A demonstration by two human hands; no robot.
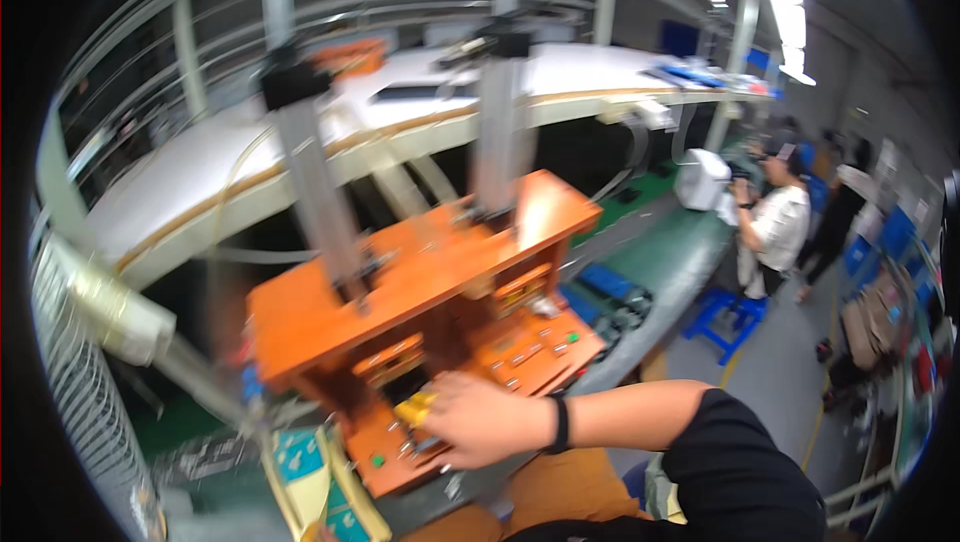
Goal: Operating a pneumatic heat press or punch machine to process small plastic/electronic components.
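Observation:
My right hand (485,422), with a black band at the wrist, reaches over the front of an orange press fixture (430,260). Its fingers are bent together above the lower plate near the left station. Yellow (413,409) shows at the fingertips; blur hides whether it is finger covers or a held piece. A green button (377,460) is close below that hand. At the bottom edge, beside a cream tray (375,520) with teal compartments, a small yellowish and skin-toned patch may be my left hand (326,534); its fingers cannot be made out.
Two upright cylinders (500,132) rise from the fixture's top plate. Behind it runs a white shelf (590,67) with a wooden edge. On the green bench (670,257) to the right lie blue and dark parts (615,287). Farther right, a person (778,212) is near a blue stool (725,322).

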